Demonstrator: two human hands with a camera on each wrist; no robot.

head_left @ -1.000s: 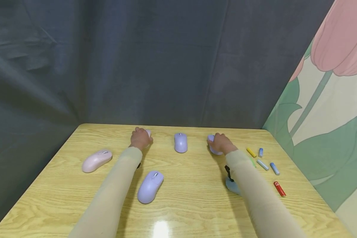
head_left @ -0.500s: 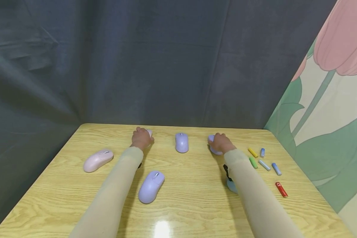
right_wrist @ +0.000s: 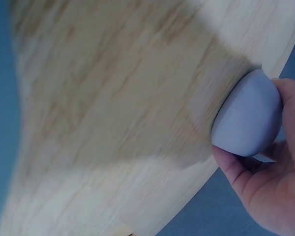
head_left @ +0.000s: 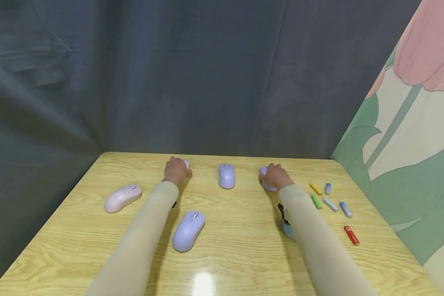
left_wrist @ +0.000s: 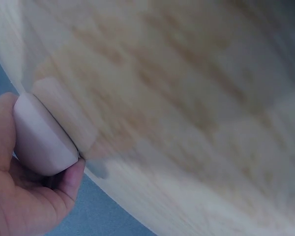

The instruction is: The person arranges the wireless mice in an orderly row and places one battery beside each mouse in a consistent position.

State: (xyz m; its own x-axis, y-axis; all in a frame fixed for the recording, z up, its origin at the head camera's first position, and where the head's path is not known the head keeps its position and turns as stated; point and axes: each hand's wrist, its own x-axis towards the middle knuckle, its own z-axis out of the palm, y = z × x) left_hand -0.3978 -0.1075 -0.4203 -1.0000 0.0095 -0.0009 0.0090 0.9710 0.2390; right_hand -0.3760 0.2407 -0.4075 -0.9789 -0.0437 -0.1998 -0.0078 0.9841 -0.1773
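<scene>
Toward the back of the wooden table, my left hand (head_left: 176, 171) grips a pale pink computer mouse (left_wrist: 45, 137) by its sides, thumb and fingers curled round it. My right hand (head_left: 276, 176) holds a lavender computer mouse (right_wrist: 250, 115) the same way, farther right; its underside is right at the tabletop. Between the two hands a second lavender mouse (head_left: 227, 176) lies with its wheel facing the back. Nearer the front is a third lavender mouse (head_left: 188, 231), tilted to the right. Another pale pink mouse (head_left: 123, 198) lies left of my left arm.
Several small coloured sticks lie on the right, among them a yellow one (head_left: 316, 188), a green one (head_left: 316, 201) and a red one (head_left: 351, 235). A grey-blue object (head_left: 288, 231) is partly hidden by my right forearm. A dark curtain (head_left: 207, 82) hangs behind the table (head_left: 237, 263).
Both hands stay on their mice, which keep their places on the table. The head view has shifted slightly, and the green stick now shows fully beside my right sleeve.
</scene>
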